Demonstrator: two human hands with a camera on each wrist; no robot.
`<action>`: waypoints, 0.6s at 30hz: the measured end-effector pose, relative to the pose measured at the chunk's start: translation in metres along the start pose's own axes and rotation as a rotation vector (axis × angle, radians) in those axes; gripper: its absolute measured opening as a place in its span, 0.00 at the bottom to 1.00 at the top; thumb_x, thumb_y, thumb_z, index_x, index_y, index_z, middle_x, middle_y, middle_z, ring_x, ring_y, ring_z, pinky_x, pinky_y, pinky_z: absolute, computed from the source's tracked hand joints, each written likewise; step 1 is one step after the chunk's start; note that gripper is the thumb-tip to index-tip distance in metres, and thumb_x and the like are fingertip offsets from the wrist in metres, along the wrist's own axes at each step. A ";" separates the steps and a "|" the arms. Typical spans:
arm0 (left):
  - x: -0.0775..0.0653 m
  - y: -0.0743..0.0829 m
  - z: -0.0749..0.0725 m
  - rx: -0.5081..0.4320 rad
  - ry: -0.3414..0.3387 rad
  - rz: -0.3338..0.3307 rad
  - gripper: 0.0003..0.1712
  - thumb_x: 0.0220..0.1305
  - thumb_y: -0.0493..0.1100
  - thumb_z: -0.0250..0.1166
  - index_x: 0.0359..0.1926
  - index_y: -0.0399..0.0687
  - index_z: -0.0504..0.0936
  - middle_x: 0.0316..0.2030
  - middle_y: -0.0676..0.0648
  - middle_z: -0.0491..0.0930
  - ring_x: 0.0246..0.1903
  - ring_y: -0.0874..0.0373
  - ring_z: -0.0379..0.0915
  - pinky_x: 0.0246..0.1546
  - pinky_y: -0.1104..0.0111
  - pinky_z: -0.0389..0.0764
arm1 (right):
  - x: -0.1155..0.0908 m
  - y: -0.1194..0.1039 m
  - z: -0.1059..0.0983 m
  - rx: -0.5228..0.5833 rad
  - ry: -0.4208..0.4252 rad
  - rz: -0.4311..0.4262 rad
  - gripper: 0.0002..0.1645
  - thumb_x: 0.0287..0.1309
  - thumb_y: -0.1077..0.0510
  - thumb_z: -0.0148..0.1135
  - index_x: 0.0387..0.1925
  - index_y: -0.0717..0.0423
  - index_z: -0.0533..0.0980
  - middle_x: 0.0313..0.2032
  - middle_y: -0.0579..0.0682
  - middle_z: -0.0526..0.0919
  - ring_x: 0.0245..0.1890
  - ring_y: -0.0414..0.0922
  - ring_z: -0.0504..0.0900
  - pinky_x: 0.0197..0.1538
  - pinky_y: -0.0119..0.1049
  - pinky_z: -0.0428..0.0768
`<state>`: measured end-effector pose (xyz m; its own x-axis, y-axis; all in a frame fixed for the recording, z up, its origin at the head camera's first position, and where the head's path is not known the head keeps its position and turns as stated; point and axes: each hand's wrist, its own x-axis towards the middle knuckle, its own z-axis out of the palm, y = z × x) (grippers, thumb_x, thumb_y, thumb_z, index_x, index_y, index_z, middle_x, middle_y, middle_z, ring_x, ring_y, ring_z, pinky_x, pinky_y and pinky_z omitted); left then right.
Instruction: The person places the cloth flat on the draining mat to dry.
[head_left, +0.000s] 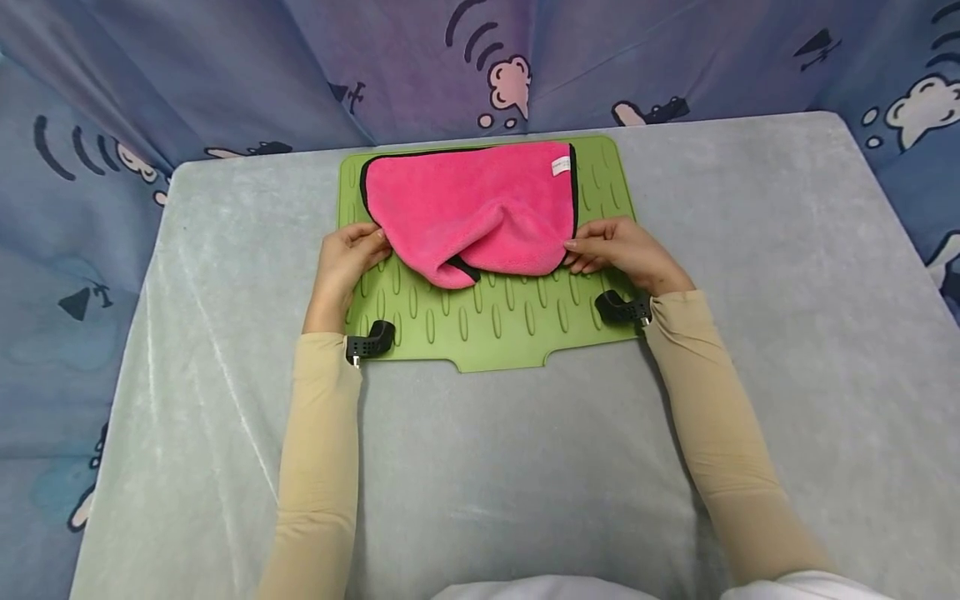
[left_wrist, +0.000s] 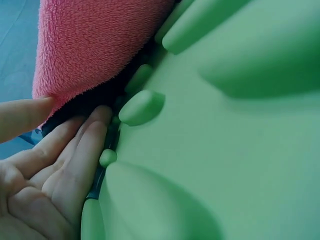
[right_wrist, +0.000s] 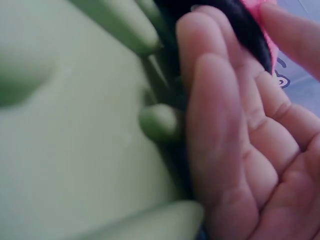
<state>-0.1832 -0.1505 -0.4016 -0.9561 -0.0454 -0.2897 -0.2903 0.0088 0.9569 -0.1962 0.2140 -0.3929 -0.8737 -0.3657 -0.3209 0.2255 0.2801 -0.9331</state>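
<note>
cloth [head_left: 465, 179], pink and fluffy with a black edging, lies on the far part of a green mat [head_left: 495, 350], which rests on a grey bench [head_left: 487, 467]. the mat is covered in raised oval ribs and has a wide tab on its near edge. the cloth's near side is rumpled: a crease rises right of its middle, and a bit of black edging shows at the lowest fold. a small white label [head_left: 561, 166] sits at its far right corner.

the left hand [head_left: 347, 262] pinches the cloth's left edge; in the left wrist view the thumb is on the pink pile and the other fingers reach beneath it, close along the mat. the right hand [head_left: 630, 250] pinches the near right corner, thumb on top; in the right wrist view its other fingers are under the black edging, just beside the ribs.

both arms wear beige sleeves [head_left: 322, 433], with a black wrist camera [head_left: 372, 340] on the left and a second black camera [head_left: 618, 308] on the right, each above the mat's near part in the head view. behind the bench hangs a blue and purple curtain [head_left: 637, 50] with cartoon prints. white clothing [head_left: 547, 590] shows at the bottom.
</note>
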 end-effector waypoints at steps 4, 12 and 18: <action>0.001 0.001 0.001 0.004 -0.088 -0.005 0.23 0.71 0.34 0.49 0.62 0.25 0.63 0.58 0.28 0.68 0.47 0.57 0.76 0.55 0.67 0.74 | 0.000 0.001 -0.001 0.028 -0.001 -0.014 0.05 0.60 0.62 0.61 0.32 0.62 0.79 0.27 0.50 0.84 0.25 0.44 0.83 0.32 0.32 0.82; 0.001 -0.003 0.001 -0.067 -0.107 0.022 0.07 0.70 0.31 0.49 0.46 0.32 0.70 0.38 0.46 0.79 0.37 0.63 0.77 0.50 0.68 0.78 | 0.000 0.002 -0.001 0.095 -0.006 -0.029 0.05 0.62 0.62 0.59 0.32 0.61 0.76 0.28 0.50 0.83 0.27 0.43 0.83 0.32 0.31 0.81; -0.003 -0.003 0.001 -0.176 0.023 0.056 0.04 0.69 0.33 0.52 0.35 0.39 0.72 0.27 0.51 0.80 0.31 0.61 0.79 0.42 0.70 0.81 | -0.001 0.004 -0.002 0.123 -0.014 -0.055 0.07 0.64 0.62 0.57 0.29 0.60 0.75 0.28 0.49 0.83 0.27 0.43 0.84 0.32 0.32 0.81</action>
<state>-0.1800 -0.1493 -0.4032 -0.9686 -0.0726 -0.2376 -0.2235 -0.1627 0.9610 -0.1952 0.2172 -0.3956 -0.8801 -0.3904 -0.2702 0.2296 0.1483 -0.9619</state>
